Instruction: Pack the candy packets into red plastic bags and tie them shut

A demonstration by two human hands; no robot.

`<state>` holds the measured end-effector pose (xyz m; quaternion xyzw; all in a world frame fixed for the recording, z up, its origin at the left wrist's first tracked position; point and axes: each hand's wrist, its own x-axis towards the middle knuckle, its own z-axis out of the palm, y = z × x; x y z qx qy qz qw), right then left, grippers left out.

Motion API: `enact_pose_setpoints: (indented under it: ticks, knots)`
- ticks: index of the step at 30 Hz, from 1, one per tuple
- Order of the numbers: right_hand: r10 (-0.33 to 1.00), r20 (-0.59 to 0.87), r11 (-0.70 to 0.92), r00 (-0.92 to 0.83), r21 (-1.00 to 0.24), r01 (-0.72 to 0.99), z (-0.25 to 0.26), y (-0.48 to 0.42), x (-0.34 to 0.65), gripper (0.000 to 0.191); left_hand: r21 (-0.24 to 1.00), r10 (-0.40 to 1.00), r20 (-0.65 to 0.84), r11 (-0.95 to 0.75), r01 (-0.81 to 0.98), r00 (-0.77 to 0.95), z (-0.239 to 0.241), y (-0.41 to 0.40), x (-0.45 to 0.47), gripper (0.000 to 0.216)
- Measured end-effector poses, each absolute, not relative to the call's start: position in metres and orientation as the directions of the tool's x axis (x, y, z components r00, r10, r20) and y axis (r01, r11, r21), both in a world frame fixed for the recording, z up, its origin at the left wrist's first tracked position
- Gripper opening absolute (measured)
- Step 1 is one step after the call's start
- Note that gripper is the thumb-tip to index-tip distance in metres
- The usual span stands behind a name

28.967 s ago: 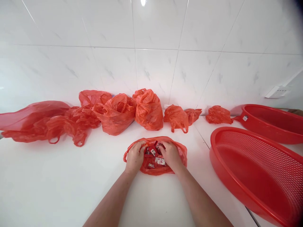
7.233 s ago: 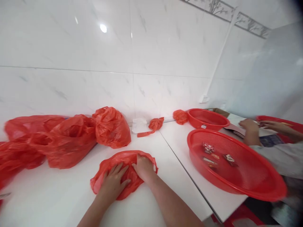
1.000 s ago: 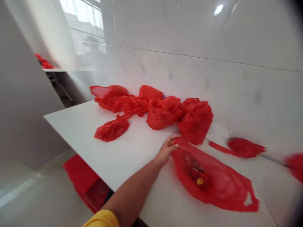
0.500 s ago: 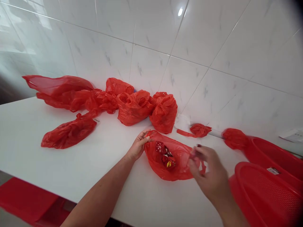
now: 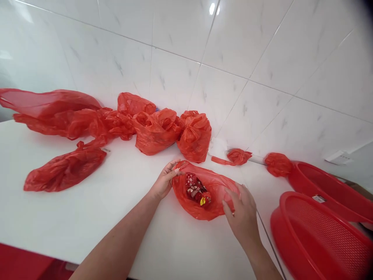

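On the near bench [image 5: 87, 217] I see the red bag [image 5: 217, 186] lying left-to-right, left hand [image 5: 162, 183] pinching its left rim, right hand [image 5: 243, 217] open on its right end.

bare table [image 5: 87, 217] in front gives free passage; piled bags [image 5: 157, 130] behind, basket [image 5: 323, 237] blocks right

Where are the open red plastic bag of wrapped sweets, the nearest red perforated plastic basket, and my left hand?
open red plastic bag [image 5: 219, 189]: head view, bare film, right part.
red perforated plastic basket [image 5: 317, 233]: head view, inner mesh wall.
left hand [image 5: 162, 183]: head view, back of hand.
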<state>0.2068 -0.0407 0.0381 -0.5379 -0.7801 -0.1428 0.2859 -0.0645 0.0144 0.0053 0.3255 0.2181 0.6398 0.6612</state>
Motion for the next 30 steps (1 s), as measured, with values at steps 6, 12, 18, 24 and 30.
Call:
enact_pose_setpoints:
  ticks: [6, 12, 18, 24, 30]
  knots:
    - [0.772, 0.617, 0.208, 0.152, -0.471, 0.857, 0.025, -0.046, 0.210, 0.065, 0.700, 0.985, 0.143, -0.034, -0.713, 0.093, 0.009, 0.013, -0.064, 0.044]
    - [0.899, 0.197, -0.086, 0.390, -0.796, 0.599, 0.028, -0.050, 0.214, 0.043, 0.775, 0.991, 0.107, -0.029, -0.631, 0.085, 0.019, 0.008, -0.069, 0.060]
    - [0.948, 0.099, -0.034, 0.303, -0.914, 0.404, 0.059, -0.034, 0.231, 0.035, 0.971, 0.981, 0.193, -0.195, -0.139, -0.026, 0.059, 0.013, -0.071, 0.042]
    - [0.853, 0.251, 0.252, 0.458, -0.966, 0.059, 0.111, -0.017, 0.242, 0.028, 0.867, 0.834, 0.498, -0.471, 0.164, -0.237, 0.142, 0.018, -0.067, 0.035]
    - [0.835, 0.296, 0.372, 0.464, -0.925, -0.081, 0.123, -0.020, 0.234, 0.026, 0.821, 0.803, 0.570, -0.553, 0.142, -0.171, 0.184, 0.011, -0.051, 0.027]
